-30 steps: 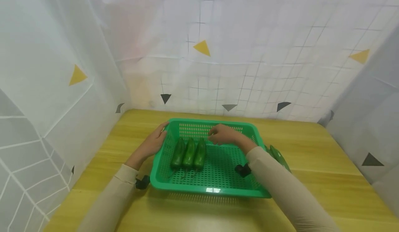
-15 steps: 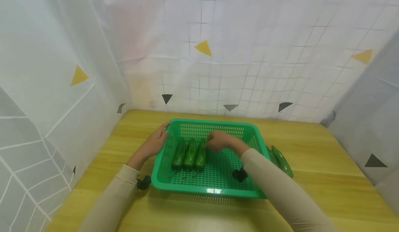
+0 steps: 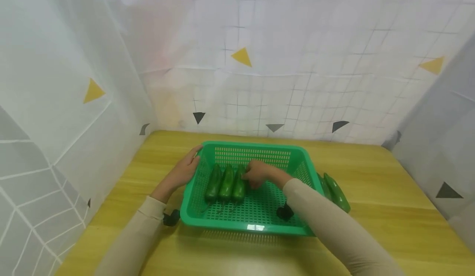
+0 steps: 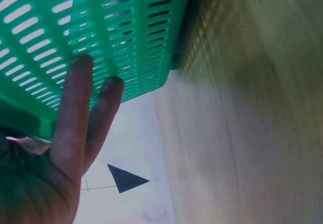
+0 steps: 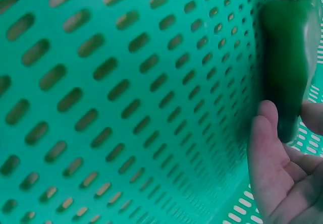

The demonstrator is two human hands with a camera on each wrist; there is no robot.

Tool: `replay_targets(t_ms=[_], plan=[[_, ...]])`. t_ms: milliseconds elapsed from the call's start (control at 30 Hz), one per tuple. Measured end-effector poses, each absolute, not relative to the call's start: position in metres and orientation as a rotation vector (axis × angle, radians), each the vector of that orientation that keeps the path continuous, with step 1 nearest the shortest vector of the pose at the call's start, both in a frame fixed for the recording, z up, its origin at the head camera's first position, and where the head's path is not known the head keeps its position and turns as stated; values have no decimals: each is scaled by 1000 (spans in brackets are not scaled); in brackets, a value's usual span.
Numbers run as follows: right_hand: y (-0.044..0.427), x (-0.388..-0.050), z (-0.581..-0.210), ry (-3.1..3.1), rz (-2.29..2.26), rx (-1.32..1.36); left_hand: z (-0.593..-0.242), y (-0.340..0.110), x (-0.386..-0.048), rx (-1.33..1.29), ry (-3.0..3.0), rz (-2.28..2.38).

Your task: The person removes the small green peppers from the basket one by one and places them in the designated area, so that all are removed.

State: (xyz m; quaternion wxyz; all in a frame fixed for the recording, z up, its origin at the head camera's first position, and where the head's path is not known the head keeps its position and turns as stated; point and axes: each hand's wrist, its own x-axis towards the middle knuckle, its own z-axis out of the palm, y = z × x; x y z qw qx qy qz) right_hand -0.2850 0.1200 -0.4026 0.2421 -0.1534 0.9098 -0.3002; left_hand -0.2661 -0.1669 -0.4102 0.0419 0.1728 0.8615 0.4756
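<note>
Three long green peppers (image 3: 226,185) lie side by side in a green plastic basket (image 3: 259,227), stems toward me. My left hand (image 3: 182,171) grips the basket's left rim; the left wrist view shows fingers (image 4: 74,110) spread along the slotted outer wall. Inside the basket, my right hand (image 3: 257,173) is at the far end of the rightmost pepper (image 3: 238,189). In the right wrist view, fingers and thumb pinch the narrow tip of that green pepper (image 5: 287,57) from both sides. The pepper rests on the slotted floor.
More green peppers (image 3: 337,193) lie on the wooden table (image 3: 375,226) just outside the basket's right wall, partly hidden by my right sleeve (image 3: 326,222). A white patterned sheet (image 3: 297,82) hangs behind the table and along both sides.
My right hand has come down and slightly toward me, from above the basket's far part to the tip of the rightmost pepper. The left hand stays on the rim.
</note>
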Motion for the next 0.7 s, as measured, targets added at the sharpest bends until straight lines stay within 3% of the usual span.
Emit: replay_targets(t_ms=[700], plan=[[115,-279,-414,2488,-849,-417,-418,-170,-263,526,2624,1479]])
